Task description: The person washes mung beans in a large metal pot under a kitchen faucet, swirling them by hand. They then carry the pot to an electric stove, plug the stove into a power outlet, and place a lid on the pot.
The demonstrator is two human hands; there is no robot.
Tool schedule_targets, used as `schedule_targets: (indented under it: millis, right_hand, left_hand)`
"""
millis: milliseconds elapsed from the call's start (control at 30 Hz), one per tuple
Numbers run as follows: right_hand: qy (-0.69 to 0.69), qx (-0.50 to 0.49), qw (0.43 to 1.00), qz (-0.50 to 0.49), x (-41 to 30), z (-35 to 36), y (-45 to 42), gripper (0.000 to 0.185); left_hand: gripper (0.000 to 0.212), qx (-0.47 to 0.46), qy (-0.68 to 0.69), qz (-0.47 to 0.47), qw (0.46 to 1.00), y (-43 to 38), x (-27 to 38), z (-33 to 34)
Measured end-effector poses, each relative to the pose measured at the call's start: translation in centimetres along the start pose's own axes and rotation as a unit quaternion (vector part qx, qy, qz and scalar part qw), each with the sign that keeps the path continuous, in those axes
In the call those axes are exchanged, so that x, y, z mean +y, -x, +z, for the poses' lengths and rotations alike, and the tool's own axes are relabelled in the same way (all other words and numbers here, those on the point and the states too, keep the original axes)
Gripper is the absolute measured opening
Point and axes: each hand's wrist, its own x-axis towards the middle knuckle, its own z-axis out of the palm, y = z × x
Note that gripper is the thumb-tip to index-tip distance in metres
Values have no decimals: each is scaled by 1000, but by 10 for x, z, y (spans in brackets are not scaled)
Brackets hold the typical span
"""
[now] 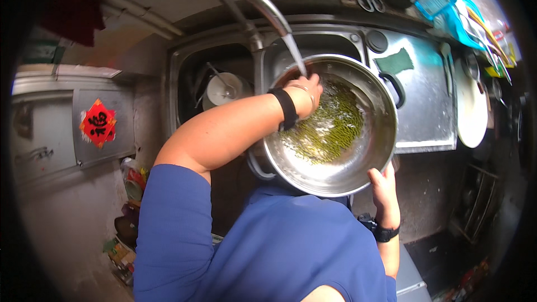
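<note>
A wide stainless-steel pot point(377, 134) with dark side handles is held over the front of a double sink. Inside it lie many small green beans or grains point(340, 130) in water. My left hand point(304, 92) is inside the pot near its far left wall, under the water stream; its fingertips are partly hidden, so its grip cannot be told. My right hand point(382, 182) holds the pot's near right rim, thumb on the edge. Water runs from the curved metal faucet point(268, 8) into the pot beside my left hand.
A white bowl point(220, 90) with utensils sits in the left sink basin point(188, 67). On the steel drainboard point(428, 113) lie a green scouring pad point(394, 62) and a round dark lid or stopper point(376, 41). A white cutting board point(472, 113) is farther right; scissors point(370, 1) are behind.
</note>
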Motion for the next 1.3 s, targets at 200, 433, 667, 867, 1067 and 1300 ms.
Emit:
schedule_targets:
  millis: [200,433,667,867,1067,1300]
  right_hand:
    - [-19,-11,1000,0,-7,-2,1,53]
    - [-32,-37,999,-10,-10,0,0,62]
    - [-70,-49,996,-37,-10,1,1,65]
    - [-33,-53,997,-40,-12,-1,0,66]
    - [-29,-55,997,-35,-11,0,-2,67]
    - [-16,-36,999,-34,-7,-3,-2,68]
  left_hand:
    - [65,-138,45,211,967,27,48,-9]
    - [78,45,2,12,999,-6,26,-7]
    - [69,-156,22,250,955,14,61,-6]
    - [60,-82,-57,100,990,-4,-3,-5]
    - [72,-55,69,178,980,-16,61,-11]
    - [41,-191,-62,171,965,20,37,-13]
